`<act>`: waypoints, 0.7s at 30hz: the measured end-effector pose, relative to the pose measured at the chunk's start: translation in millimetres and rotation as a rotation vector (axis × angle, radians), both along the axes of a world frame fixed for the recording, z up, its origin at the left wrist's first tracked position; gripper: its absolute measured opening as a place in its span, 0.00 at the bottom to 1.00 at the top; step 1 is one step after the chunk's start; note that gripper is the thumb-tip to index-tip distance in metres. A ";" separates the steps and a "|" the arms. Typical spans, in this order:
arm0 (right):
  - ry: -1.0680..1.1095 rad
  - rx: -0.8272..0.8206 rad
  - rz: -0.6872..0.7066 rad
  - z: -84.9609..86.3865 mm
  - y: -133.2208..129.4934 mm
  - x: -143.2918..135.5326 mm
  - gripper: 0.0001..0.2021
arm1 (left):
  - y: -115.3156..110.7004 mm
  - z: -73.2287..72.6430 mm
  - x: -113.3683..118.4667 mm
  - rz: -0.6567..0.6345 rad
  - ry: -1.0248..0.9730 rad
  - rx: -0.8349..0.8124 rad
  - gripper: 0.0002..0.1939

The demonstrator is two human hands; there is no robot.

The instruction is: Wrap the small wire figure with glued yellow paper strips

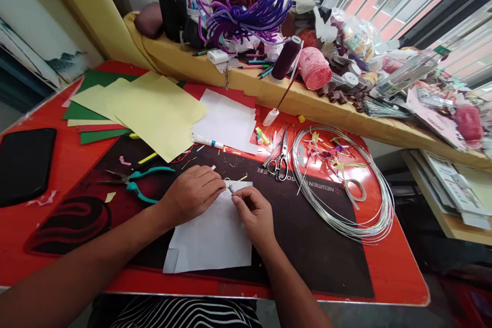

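Observation:
Above a sheet of white paper (215, 243), both hands meet at a small piece of silvery wire (229, 185) with a loop at its top. My right hand (257, 215) pinches it between thumb and forefinger. My left hand (196, 192) is closed from the other side, its fingertips at the wire; its thumb is hidden beneath. A thin yellowish strip (241, 179) sticks out near the wire, and I cannot tell whether it is joined to it. Left of my left hand lie teal-handled pliers (132, 182) with their handles spread.
A large coil of wire (303, 184), scissors (282, 161) and a tape roll (355, 190) lie to the right on the dark mat (326, 261). Yellow paper (161, 113) and a black phone-like slab (26, 164) are left. Yarn and thread crowd the windowsill (246, 82).

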State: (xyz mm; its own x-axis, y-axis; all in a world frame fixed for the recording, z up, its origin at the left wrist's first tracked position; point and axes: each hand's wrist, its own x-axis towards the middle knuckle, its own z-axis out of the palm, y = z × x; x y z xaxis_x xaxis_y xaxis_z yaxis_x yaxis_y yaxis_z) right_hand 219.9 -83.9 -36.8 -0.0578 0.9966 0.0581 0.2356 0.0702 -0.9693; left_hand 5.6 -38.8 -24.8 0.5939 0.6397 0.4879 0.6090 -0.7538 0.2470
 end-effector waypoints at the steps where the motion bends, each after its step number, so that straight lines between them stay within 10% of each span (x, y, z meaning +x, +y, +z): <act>1: 0.000 -0.002 0.000 0.3 -0.1 -0.1 0.05 | -0.4 0.2 0.4 -0.002 -0.022 0.012 0.09; 21: 0.010 0.001 0.008 0.2 0.9 -0.1 0.05 | 0.7 -3.0 7.4 0.002 -0.015 0.088 0.08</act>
State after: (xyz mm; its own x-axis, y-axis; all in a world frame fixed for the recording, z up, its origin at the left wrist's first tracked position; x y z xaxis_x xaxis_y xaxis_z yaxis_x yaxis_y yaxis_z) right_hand 219.8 -82.9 -36.6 -0.0652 0.9961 0.0596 0.2250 0.0729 -0.9716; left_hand 12.9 -38.1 -27.8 0.5851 0.5953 0.5507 0.6073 -0.7717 0.1889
